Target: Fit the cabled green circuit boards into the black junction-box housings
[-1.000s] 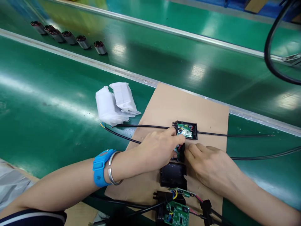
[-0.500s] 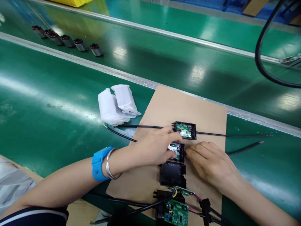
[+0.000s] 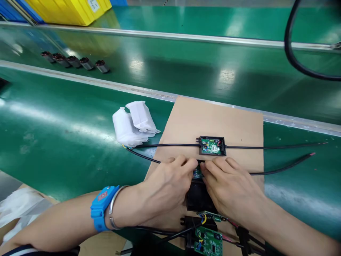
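Observation:
My left hand (image 3: 172, 183), wearing a blue wrist strap (image 3: 102, 208) and a silver bangle, has its fingers bent onto the left side of a small black plastic case. A green circuit board (image 3: 197, 172) sits in that case, mostly covered by my fingers. From the right, my right hand (image 3: 230, 179) closes its bent fingers on the same case; the fingertips of both hands nearly meet over it. Just beyond lies another open black case (image 3: 212, 146) with a circuit board and a cable at each end. An empty-looking black case part (image 3: 201, 197) lies nearer me, partly hidden.
Brown cardboard (image 3: 213, 117) lies under the cases on the green bench. White wrapped packets (image 3: 142, 117) sit to the left. Loose circuit boards (image 3: 209, 241) with cables are nearest me. Several metal cylinders (image 3: 86, 63) and a yellow bin (image 3: 66, 10) stand farther back.
My right hand has moved left onto the case, and my left hand's fingers have curled in closer to it. The camera view has tilted, showing more of the yellow bin.

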A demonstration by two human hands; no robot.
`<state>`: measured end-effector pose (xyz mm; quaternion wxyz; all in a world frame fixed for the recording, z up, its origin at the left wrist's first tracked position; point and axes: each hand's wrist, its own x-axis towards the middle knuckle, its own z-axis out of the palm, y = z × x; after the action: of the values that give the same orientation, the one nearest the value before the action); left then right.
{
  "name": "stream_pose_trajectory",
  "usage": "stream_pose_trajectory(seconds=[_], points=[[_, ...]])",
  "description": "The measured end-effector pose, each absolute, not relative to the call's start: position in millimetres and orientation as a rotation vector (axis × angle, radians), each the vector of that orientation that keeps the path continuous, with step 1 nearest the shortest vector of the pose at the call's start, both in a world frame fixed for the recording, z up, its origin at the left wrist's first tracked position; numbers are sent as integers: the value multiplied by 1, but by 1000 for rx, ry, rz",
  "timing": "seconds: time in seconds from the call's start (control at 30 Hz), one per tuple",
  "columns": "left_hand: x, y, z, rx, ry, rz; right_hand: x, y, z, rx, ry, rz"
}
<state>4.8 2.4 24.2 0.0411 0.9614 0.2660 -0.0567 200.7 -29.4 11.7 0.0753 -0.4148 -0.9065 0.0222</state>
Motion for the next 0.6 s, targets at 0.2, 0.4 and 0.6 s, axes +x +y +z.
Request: stream_pose_trajectory(seconds=[0.2, 0.4, 0.6], points=[[-5, 21, 26, 2406, 958, 214, 206, -22, 6, -1434, -2428, 364], [-8, 23, 22, 2281, 1025, 172, 195, -11, 8, -1446, -2486, 387], [-7, 25, 16, 2215, 995, 214, 184, -14, 14, -1466, -2578, 192]])
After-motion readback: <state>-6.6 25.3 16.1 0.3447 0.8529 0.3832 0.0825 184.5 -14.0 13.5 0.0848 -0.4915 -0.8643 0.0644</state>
